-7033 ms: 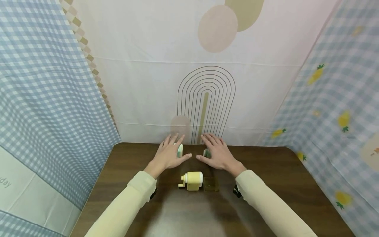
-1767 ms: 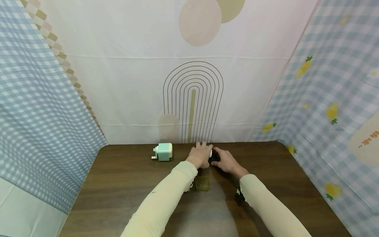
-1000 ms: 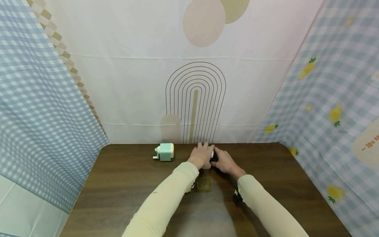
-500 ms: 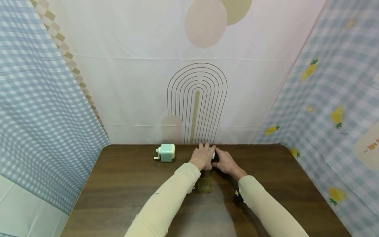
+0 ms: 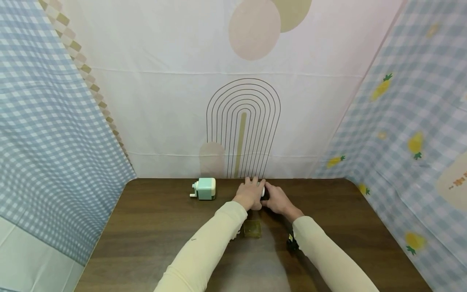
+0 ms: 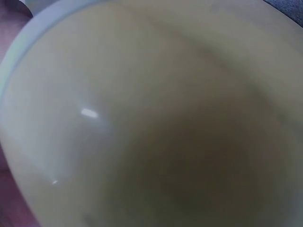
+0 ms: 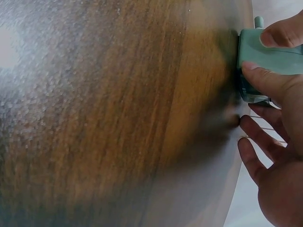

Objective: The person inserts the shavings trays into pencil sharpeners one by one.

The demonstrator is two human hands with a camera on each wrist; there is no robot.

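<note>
At the back of the table both of my hands meet on a green crank pencil sharpener. My left hand lies over it and grips it, its thumb on the green side in the right wrist view. My right hand pinches the sharpener low at its right end, by the dark see-through drawer, thumb and index finger to either side; the other fingers are spread off it. In the head view the hands hide most of the sharpener. Its white end peeps out between them.
A mint pencil sharpener stands to the left. In front of the hands lies a see-through yellow drawer, beside a yellow pencil sharpener mostly hidden by the left sleeve. A curtain hangs behind the table's back edge.
Since the oldest frame the hands have come together on the right-hand green sharpener, and the mint one has turned its crank leftward. Over the last second the hands have hardly moved.
</note>
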